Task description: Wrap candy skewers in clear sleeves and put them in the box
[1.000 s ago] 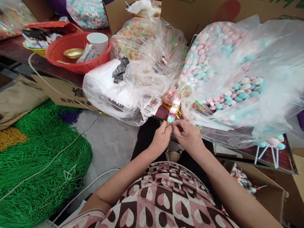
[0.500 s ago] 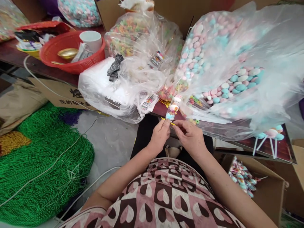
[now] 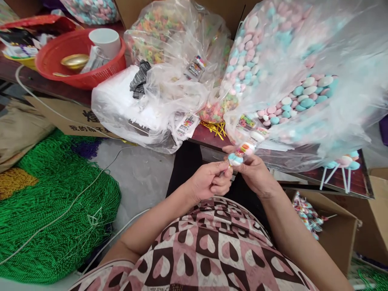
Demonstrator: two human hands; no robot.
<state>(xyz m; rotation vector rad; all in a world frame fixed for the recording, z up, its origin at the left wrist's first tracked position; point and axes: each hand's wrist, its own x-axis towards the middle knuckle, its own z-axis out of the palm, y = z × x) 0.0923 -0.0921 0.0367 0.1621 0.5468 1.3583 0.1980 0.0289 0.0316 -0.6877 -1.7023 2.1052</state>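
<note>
A small clear packet of pink, white and blue candies (image 3: 247,148) lies tilted between my two hands, over the table's front edge. My right hand (image 3: 254,171) is closed on the packet's side. At the packet's lower left end, my left hand (image 3: 214,180) pinches the gathered end, where a bit of gold tie shows. Behind the packet, gold twist ties (image 3: 216,128) lie on the dark red table (image 3: 200,135), beside printed cards (image 3: 187,125).
Large clear bags of pink and blue candies (image 3: 309,97) and ring candies (image 3: 160,34) stand behind. A red basket (image 3: 106,74) is back left, green bead strands (image 3: 60,210) lower left, an open carton (image 3: 336,234) lower right, and candies on sticks (image 3: 344,161) at the right corner.
The packet has turned from nearly upright to leaning right. My right hand has moved from the gold tie to the packet, and my left hand has shifted right at its end. The view has shifted slightly.
</note>
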